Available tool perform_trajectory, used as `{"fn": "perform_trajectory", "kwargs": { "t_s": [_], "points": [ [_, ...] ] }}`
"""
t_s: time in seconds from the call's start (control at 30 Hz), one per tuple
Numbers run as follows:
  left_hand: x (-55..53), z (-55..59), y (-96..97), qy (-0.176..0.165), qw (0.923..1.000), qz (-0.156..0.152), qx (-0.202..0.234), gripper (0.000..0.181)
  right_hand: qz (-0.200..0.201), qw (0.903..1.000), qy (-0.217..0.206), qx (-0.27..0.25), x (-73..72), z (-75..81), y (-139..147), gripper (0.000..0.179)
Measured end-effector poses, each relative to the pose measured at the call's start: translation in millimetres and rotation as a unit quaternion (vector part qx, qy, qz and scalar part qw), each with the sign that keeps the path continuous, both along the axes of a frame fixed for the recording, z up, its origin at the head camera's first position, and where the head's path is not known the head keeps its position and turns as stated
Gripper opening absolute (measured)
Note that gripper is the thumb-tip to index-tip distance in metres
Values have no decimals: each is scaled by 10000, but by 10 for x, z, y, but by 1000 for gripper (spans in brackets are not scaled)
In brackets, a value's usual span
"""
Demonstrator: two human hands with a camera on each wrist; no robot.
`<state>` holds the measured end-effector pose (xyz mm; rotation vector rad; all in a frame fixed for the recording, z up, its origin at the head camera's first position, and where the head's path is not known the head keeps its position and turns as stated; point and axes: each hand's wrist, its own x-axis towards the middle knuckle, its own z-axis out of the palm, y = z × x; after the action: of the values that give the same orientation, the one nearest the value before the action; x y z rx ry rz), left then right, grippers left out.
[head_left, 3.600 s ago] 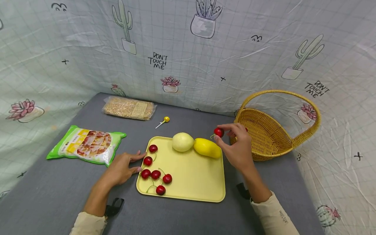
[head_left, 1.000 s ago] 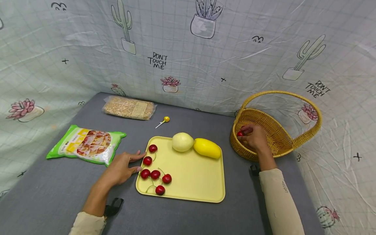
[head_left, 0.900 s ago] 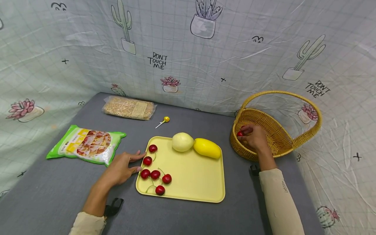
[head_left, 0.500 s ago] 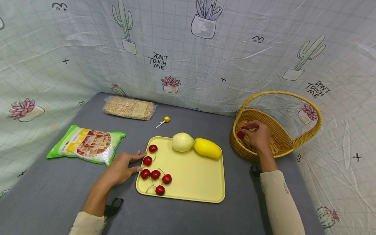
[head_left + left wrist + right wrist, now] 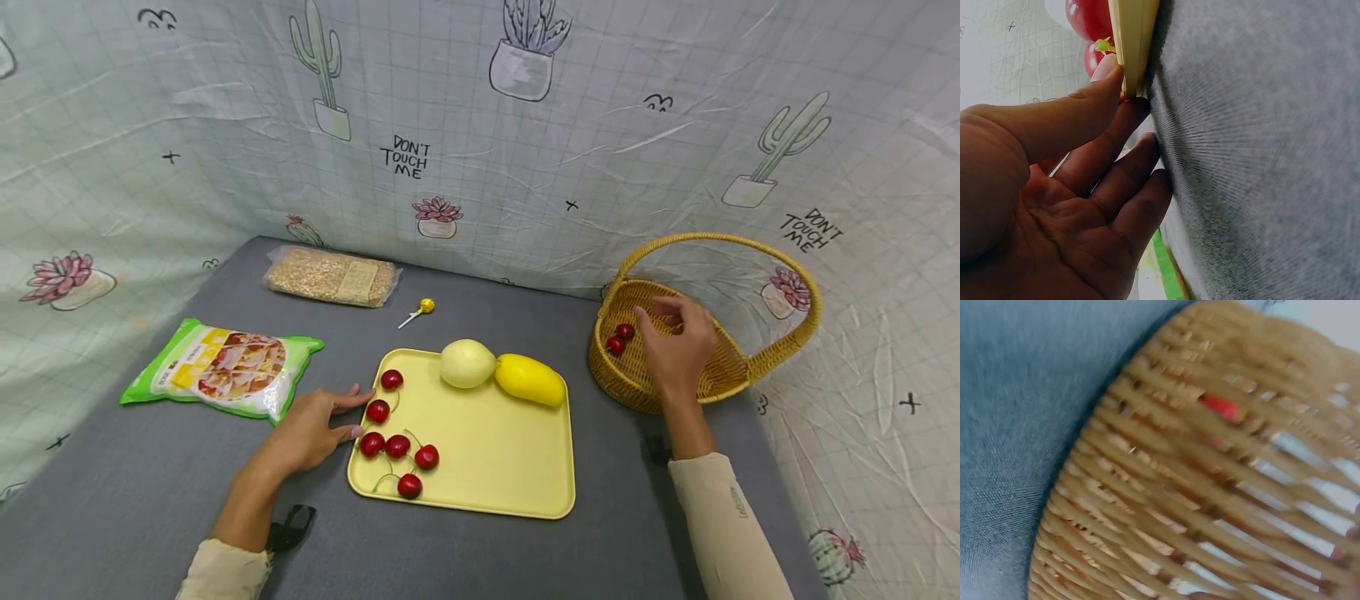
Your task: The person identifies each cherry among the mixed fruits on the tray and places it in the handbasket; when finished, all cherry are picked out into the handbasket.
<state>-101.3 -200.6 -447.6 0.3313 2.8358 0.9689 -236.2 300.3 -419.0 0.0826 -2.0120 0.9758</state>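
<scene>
My left hand [image 5: 306, 429] rests at the left edge of the yellow tray [image 5: 495, 492], its thumb and fingertips touching the rim. Close by on the tray lie several red cherries [image 5: 397, 446] with green stems. In the left wrist view, the thumb lies at the tray's rim [image 5: 1135, 44] and the other fingers reach down to the cloth. My right hand [image 5: 678, 346] is over the wicker basket [image 5: 630, 387], thumb and fingers apart with nothing between them. Two cherries [image 5: 619, 338] lie inside the basket at its left side. The right wrist view shows mostly the basket's woven wall [image 5: 1166, 462].
A pale round fruit [image 5: 467, 363] and a yellow oblong fruit [image 5: 531, 379] lie along the tray's far edge. Behind it are a lollipop [image 5: 426, 306] and a bag of grains [image 5: 330, 276]. A green-edged food bag [image 5: 225, 371] lies left. The basket's handle [image 5: 712, 237] arches high.
My right hand carried a cherry from beside the tray into the basket and let it go there. It has since lifted away to the right. My left hand stays in place.
</scene>
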Motion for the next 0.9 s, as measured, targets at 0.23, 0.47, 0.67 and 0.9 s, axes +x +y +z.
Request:
{"fn": "perform_trajectory", "kwargs": {
  "t_s": [0.23,0.47,0.67,0.9],
  "points": [
    [-10,9,8,24,10000,34,-35,55,459,9978,398,250,240,123,-233,25],
    [-14,7,14,2,10000,29,-18,55,1075,9923,263,556,498,154,-504,28],
    [-7,-1,17,13,10000,51,-29,55,1797,9793,-198,906,716,163,-735,36],
    [0,-8,5,125,9999,22,-22,55,2455,9530,-807,1581,905,142,-998,41]
  ]
}}
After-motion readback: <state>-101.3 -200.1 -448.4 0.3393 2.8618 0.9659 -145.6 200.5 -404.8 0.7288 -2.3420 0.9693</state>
